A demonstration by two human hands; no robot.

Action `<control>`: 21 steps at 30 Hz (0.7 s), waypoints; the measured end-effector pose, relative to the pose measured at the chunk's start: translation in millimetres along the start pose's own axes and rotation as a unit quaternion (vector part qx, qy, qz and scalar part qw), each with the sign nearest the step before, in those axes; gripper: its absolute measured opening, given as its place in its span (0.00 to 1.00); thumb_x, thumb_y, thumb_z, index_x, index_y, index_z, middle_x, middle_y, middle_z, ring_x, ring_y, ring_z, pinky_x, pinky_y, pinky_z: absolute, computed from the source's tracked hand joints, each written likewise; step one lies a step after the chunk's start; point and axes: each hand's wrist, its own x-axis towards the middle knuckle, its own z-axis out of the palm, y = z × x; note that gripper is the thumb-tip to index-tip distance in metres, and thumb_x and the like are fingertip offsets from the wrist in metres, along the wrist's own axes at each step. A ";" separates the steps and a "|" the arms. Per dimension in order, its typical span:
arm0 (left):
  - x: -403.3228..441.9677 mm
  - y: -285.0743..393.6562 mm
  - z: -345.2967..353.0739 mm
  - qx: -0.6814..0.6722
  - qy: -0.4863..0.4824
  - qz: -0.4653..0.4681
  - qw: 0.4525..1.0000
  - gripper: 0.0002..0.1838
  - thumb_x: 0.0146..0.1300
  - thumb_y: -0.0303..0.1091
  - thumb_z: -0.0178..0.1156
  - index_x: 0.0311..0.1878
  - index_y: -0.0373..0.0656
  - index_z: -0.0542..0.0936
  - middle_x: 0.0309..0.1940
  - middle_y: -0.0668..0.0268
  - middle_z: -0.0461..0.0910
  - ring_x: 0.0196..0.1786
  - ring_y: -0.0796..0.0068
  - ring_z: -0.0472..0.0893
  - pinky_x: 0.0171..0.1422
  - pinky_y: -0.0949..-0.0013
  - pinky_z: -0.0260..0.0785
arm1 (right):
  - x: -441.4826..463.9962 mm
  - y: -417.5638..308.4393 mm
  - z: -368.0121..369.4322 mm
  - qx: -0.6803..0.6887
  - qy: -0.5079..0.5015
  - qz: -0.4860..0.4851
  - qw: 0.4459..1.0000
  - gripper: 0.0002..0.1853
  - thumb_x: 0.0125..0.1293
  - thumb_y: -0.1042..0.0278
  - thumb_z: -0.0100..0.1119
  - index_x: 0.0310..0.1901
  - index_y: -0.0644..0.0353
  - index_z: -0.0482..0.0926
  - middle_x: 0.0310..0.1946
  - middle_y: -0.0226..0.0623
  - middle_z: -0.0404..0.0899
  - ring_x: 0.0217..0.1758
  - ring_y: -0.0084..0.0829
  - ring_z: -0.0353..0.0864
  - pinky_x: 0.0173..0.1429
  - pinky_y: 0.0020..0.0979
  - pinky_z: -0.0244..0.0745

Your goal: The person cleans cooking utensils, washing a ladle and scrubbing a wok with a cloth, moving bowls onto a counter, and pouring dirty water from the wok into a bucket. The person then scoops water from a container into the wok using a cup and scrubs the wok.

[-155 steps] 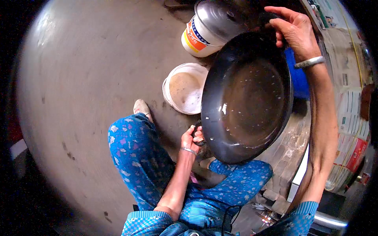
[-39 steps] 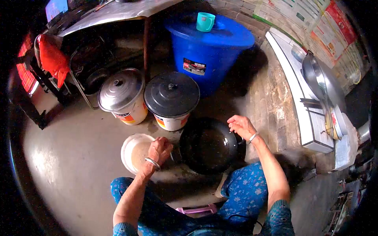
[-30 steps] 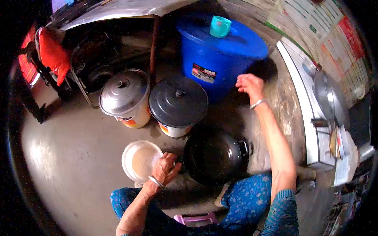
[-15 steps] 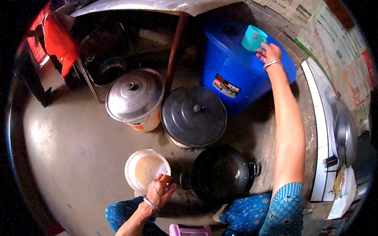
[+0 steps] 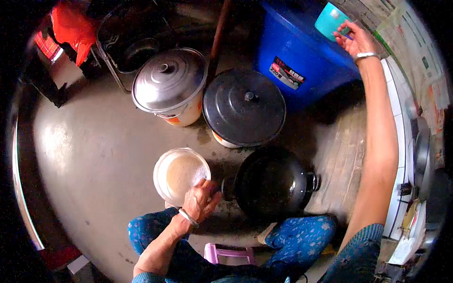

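Note:
My left hand [image 5: 200, 203] hovers loosely bent with nothing visible in it, between a white bucket [image 5: 159, 175] of cloudy, foamy liquid and the left handle of a black wok [image 5: 271, 186]. The wok rests on the floor with dark, shiny liquid inside. At the upper right, my right hand [image 5: 355, 40] has its fingers round the handle of a turquoise cup [image 5: 330, 21]. The cup is tilted, over the lid of a big blue tub [image 5: 306, 49]; whether it touches the lid cannot be told.
Two lidded buckets stand behind the wok, one with a silver lid [image 5: 170, 80], the other with a black lid [image 5: 244, 107]. A pink stool [image 5: 229, 254] is between my legs. A white-tiled ledge [image 5: 396, 108] with pans runs along the right. A red bag [image 5: 73, 30] hangs upper left.
After holding the tilted wok earlier, my hands have left it on the floor. My right hand has reached up to the cup and closed on its handle. My left hand has stayed near the white bucket.

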 end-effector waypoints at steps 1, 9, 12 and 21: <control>1.7 2.4 -1.1 0.014 0.003 0.018 1.000 0.11 0.54 0.29 0.57 0.39 0.33 0.73 0.31 0.53 0.75 0.28 0.62 0.79 0.31 0.65 0.71 | -17.0 -4.9 -7.6 -0.004 -0.043 -0.008 0.999 0.12 0.58 0.63 0.58 0.36 0.62 0.71 0.37 0.38 0.71 0.37 0.34 0.78 0.34 0.28 0.75; 33.8 3.5 15.2 0.014 0.094 0.056 0.994 0.09 0.51 0.31 0.58 0.33 0.36 0.73 0.28 0.51 0.73 0.29 0.48 0.75 0.32 0.54 0.67 | -241.4 43.7 -19.9 -0.089 -0.025 0.006 0.996 0.06 0.59 0.64 0.53 0.33 0.57 0.75 0.29 0.33 0.78 0.29 0.23 0.78 0.28 0.23 0.72; 74.7 7.6 17.4 0.085 0.133 0.118 0.980 0.09 0.51 0.31 0.58 0.33 0.37 0.73 0.29 0.51 0.74 0.29 0.49 0.75 0.31 0.54 0.68 | -292.3 110.8 -43.4 -0.108 -0.016 0.118 0.987 0.07 0.59 0.65 0.55 0.30 0.59 0.75 0.24 0.33 0.77 0.24 0.22 0.77 0.25 0.22 0.73; 242.2 17.8 33.3 0.237 0.239 0.181 0.924 0.17 0.48 0.33 0.61 0.41 0.40 0.69 0.39 0.49 0.70 0.42 0.47 0.73 0.41 0.54 0.69 | -367.6 211.5 -81.5 -0.277 -0.084 0.109 0.951 0.14 0.59 0.64 0.56 0.21 0.65 0.73 0.14 0.33 0.73 0.16 0.22 0.72 0.22 0.25 0.66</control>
